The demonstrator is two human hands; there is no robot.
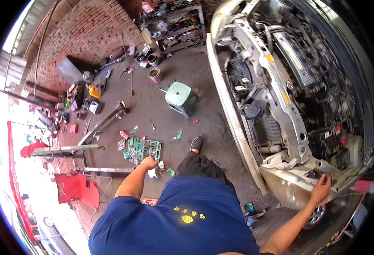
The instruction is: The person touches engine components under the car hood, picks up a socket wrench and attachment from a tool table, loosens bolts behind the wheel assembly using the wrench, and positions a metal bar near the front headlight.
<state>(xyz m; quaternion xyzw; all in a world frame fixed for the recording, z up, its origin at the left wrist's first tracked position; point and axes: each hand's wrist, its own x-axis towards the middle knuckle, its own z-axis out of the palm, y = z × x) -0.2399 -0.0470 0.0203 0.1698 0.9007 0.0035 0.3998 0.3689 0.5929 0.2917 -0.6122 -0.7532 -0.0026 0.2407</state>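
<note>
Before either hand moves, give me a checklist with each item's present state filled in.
1. Right hand at the front corner of the car: ok.
2. Right hand empty: cannot tell, fingers curled.
3. Left hand clear of the tool case: cannot tell, they overlap in view.
4. Tool case open: ok.
5. Stool upright: ok.
6. Floor clear around the shoe: not ok, a green scrap lies nearby.

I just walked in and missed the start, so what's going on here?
Someone in a blue shirt stands beside a car with its engine bay exposed. Their right hand is at the car's front corner; in this view, their left hand appears near an open green tool case. Whether either hand holds anything is unclear.
</note>
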